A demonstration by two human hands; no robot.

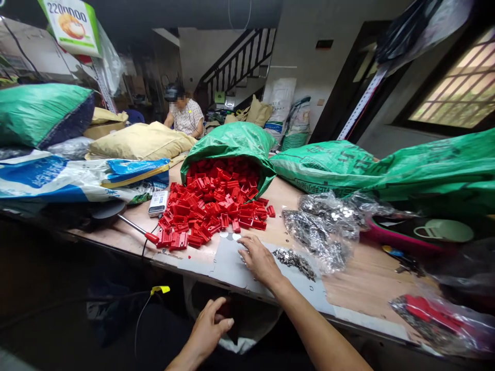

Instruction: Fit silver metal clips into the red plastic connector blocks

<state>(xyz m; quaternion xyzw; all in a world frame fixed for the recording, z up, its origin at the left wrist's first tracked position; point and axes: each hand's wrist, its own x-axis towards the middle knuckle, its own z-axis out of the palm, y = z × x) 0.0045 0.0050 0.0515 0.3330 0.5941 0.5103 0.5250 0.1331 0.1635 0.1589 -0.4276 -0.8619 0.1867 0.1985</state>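
My right hand rests over a grey sheet at the table's front, its fingers apart and nothing visibly held. Just past its fingertips are small white discs. To its right lies a small heap of metal pieces. Below the table edge hangs my left hand, thumb and fingers apart, above the mouth of a pale sack. No held thing shows in it, though its far fingers are in shadow. A large pile of red plastic parts spills from a green sack towards both hands.
Clear bags of metal pieces lie right of the heap. A red-handled rod and a small white device sit left of the pile. Green sacks line the back right. Across the table a person sits.
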